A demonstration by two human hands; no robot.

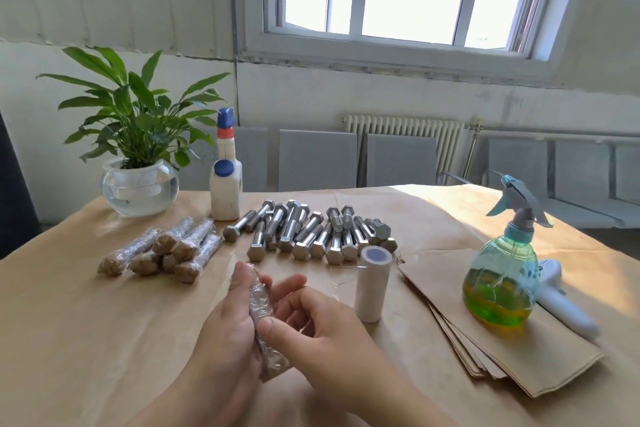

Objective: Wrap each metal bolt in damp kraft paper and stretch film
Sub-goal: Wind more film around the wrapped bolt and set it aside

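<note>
My left hand (227,326) grips a bolt wrapped in kraft paper and shiny stretch film (261,302), held upright over the near middle of the table. My right hand (322,326) holds the same wrapped bolt, thumb pressed on the film and fingers behind it. A white roll of stretch film (372,282) stands just to the right. Several bare metal bolts (311,234) lie in a pile behind the hands. Several wrapped bolts (166,248) lie at the left. A stack of kraft paper sheets (485,329) lies at the right, with a green spray bottle (502,274) standing on it.
Kraft paper covers the table (86,340). A potted plant in a glass bowl (138,184) and a white bottle with blue caps (225,180) stand at the back left. A white tool (561,302) lies behind the spray bottle. Grey chairs and a radiator stand beyond the table.
</note>
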